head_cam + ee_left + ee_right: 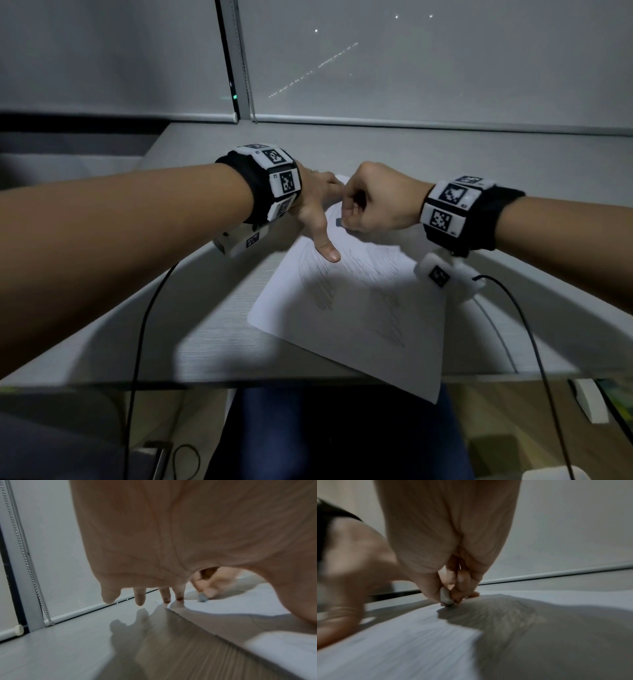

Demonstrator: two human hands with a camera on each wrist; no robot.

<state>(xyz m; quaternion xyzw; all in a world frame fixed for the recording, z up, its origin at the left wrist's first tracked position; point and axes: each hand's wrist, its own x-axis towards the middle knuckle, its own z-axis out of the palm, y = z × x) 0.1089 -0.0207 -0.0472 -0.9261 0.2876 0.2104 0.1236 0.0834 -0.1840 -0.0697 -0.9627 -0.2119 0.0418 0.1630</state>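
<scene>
My right hand (pixel 380 202) pinches a grey eraser (pixel 446 597) onto the pencilled sheet (pixel 359 308) on the desk (pixel 205 342); left hand (pixel 313 202) pins it, fingers spread straight.

Office or study — grey wood-grain desk (pixel 212 346) against lowered roller blinds (pixel 445 68), bead-chain pull (pixel 25 555)

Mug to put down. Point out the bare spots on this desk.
Bare desk lies between the paper and the blind rail, and left of the paper. Crowded: the paper's far corner, where the left hand presses and the right hand pinches an eraser.
</scene>
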